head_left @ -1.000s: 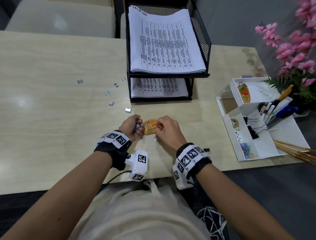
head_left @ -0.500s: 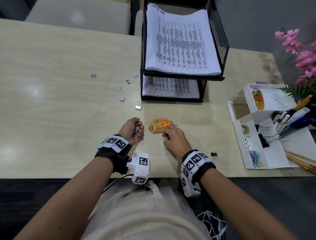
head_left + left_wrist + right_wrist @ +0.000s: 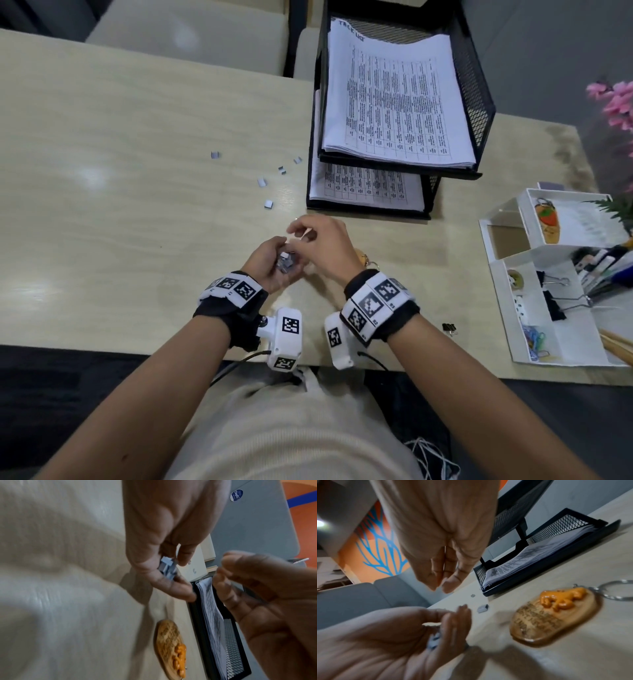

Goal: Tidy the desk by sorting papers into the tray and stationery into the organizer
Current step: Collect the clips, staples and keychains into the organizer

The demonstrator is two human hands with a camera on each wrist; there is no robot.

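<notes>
Cupping staple strips, left hand fingers curl; right hand fingers apparently pinch together above, contents unclear.

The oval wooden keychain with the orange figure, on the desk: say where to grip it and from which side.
Probably pinch the oval wooden keychain across its narrow width, from above: it lies flat on the desk, both long edges free.

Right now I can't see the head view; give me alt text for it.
The left hand cups small grey staple strips while the right hand hovers over it with fingers curled. More strips lie scattered on the pale wooden desk, left of the black mesh paper tray.
</notes>
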